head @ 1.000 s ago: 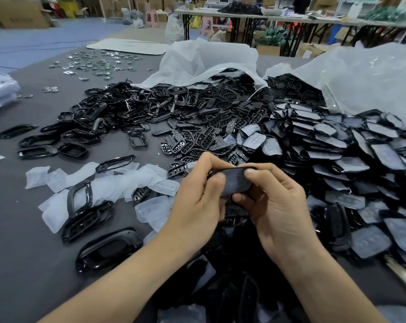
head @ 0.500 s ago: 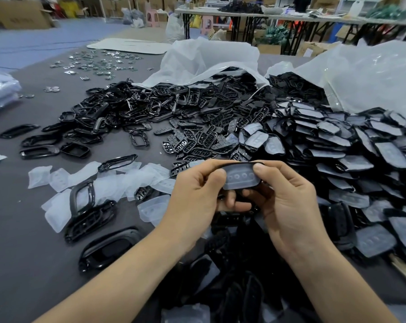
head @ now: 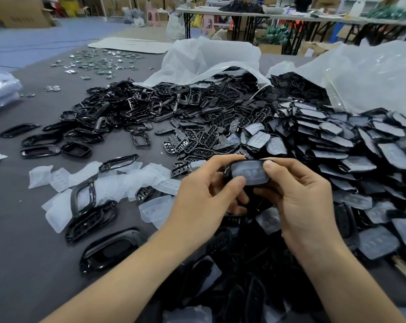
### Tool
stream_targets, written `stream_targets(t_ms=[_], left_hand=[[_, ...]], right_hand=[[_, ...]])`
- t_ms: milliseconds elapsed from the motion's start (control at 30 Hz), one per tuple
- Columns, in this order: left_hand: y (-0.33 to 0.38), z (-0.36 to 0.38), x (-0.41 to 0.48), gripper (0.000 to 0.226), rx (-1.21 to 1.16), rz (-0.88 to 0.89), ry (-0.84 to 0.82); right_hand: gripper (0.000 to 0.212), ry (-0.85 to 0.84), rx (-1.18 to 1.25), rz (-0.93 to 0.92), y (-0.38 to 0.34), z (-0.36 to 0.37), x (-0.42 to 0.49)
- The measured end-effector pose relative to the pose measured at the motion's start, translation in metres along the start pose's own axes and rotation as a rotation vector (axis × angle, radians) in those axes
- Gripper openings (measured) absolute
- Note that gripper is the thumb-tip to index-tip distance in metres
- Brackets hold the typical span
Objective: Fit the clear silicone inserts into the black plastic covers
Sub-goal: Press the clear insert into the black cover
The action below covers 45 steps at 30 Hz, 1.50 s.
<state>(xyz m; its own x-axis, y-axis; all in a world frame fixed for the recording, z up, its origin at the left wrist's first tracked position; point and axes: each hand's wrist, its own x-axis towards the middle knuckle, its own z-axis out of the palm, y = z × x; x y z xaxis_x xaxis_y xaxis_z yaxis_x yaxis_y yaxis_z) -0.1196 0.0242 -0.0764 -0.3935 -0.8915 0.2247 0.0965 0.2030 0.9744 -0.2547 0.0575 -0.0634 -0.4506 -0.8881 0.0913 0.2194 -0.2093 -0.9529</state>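
Both hands hold one black plastic cover with a clear silicone insert lying in it, its round button bumps facing me. My left hand grips the cover's left end, thumb pressing on the insert. My right hand grips the right end, thumb on the top edge. Loose clear inserts lie on the table to the left. A heap of empty black covers is beyond my hands. Covers with inserts in them are stacked at the right.
The grey table also carries black oval frames near its front left and more at the far left. Two white plastic bags spill parts at the back. Small shiny metal pieces are scattered far left.
The cover has been turned so the clear insert faces me, and both hands have lifted it slightly. My left thumb now presses on the insert.
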Motion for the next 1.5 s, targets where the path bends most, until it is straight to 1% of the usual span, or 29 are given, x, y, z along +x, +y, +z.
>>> stream_targets(t_ms=[133, 233, 333, 433, 533, 867, 1000, 1200, 1367, 1500], left_hand=[[0.0023, -0.0003, 0.0005, 0.026, -0.051, -0.041, 0.006], [0.0042, 0.0004, 0.0003, 0.025, -0.108, -0.076, -0.009], [0.0053, 0.0009, -0.0001, 0.019, -0.129, -0.082, -0.004], [0.0044, -0.0002, 0.0007, 0.013, -0.082, -0.054, 0.05], [0.0016, -0.0011, 0.0016, 0.016, 0.039, -0.018, 0.091], [-0.0009, -0.0021, 0.0007, 0.026, 0.188, 0.037, 0.15], [0.0012, -0.0026, -0.0006, 0.031, 0.191, 0.038, 0.127], [0.0004, -0.0018, -0.0002, 0.021, 0.154, 0.006, 0.098], [0.0, -0.0016, 0.0006, 0.024, 0.137, 0.001, 0.073], [0.0007, -0.0016, -0.0012, 0.023, 0.152, 0.032, 0.063]], right_hand=[[0.019, 0.012, -0.199, -0.117, 0.0004, -0.0016, -0.0005], [0.017, -0.002, -0.252, -0.133, -0.0001, -0.0021, -0.0005], [0.018, -0.019, -0.287, -0.149, -0.0013, -0.0034, 0.0002], [0.018, -0.039, -0.327, -0.178, -0.0023, -0.0031, 0.0006], [0.017, -0.063, -0.364, -0.201, -0.0019, -0.0031, -0.0013], [0.02, -0.096, -0.378, -0.236, 0.0008, -0.0012, -0.0031], [0.02, -0.074, -0.398, -0.243, 0.0013, -0.0018, -0.0021], [0.018, -0.119, -0.514, -0.306, 0.0017, -0.0008, -0.0038], [0.018, -0.12, -0.477, -0.285, 0.0017, -0.0005, -0.0031], [0.012, -0.147, -0.35, -0.169, -0.0003, 0.001, -0.0054]])
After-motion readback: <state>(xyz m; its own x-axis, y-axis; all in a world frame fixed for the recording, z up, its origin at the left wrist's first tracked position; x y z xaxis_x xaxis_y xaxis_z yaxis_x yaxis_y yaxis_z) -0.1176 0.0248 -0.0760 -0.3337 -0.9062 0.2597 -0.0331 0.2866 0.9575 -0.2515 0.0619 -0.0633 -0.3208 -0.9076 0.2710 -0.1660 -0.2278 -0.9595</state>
